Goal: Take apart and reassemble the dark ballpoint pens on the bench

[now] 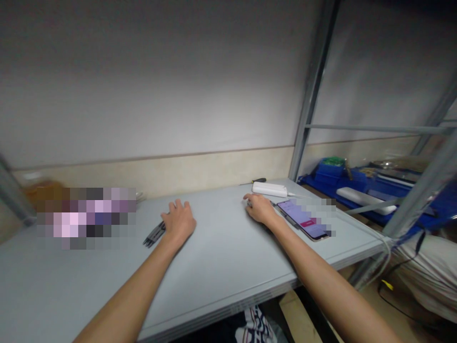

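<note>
The left hand (180, 221) is resting palm down, well left of the phone (303, 220), its fingers lying slightly spread over one end of a slim dark tool (153, 235). The tool is lying flat on the grey table (221, 259), with its long axis slanting and its thin black prongs pointing away from the phone. The right hand (259, 208) is lying just left of the phone, its fingers curling down; I cannot tell whether they are pinching anything.

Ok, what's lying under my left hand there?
A bundle of thin dark tools pokes out from beneath the left hand, lying on the grey table. Their far ends are covered by the palm, so what kind they are cannot be told.
</note>
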`<state>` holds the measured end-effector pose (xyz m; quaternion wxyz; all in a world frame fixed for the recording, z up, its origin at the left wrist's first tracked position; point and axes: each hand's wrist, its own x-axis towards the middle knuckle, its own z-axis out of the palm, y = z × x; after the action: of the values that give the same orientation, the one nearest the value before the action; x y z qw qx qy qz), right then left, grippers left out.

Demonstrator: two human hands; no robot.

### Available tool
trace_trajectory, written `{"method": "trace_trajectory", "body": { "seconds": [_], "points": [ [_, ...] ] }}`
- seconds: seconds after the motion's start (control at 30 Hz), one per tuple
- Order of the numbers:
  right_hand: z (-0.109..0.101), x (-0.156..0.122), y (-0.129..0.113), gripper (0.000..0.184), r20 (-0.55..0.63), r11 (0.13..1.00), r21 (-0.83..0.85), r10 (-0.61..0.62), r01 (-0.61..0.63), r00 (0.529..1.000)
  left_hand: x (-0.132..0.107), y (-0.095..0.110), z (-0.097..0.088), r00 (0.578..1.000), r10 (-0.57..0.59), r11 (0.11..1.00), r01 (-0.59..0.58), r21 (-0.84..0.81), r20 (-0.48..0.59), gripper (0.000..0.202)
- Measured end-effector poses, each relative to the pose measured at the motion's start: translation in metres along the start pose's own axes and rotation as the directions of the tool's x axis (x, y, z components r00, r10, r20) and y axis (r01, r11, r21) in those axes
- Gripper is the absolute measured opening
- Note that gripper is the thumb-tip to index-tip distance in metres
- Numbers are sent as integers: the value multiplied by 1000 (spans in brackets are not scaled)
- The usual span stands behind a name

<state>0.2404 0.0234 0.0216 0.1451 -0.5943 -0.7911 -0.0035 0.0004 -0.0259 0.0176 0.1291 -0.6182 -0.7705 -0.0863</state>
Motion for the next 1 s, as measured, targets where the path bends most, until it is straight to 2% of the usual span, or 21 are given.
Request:
{"method": "trace_trajectory", "body": {
  "seconds": [0.23, 0.6, 1.0],
  "points": [
    [-1, -2, -2, 35, -18, 1000, 17, -1, 1, 1000, 3, -3, -1, 996, -42, 999, 41, 8, 78, 35],
    [0, -2, -3, 33, -12, 998, 50, -33, 34, 999, 6, -9, 0, 995, -38, 999, 37, 12, 95, 43],
    [-1, -2, -4, 32, -7, 996, 75, -58, 58, 998, 5, -7, -6, 995, 33, 999, -30, -34, 99, 40]
  ]
}}
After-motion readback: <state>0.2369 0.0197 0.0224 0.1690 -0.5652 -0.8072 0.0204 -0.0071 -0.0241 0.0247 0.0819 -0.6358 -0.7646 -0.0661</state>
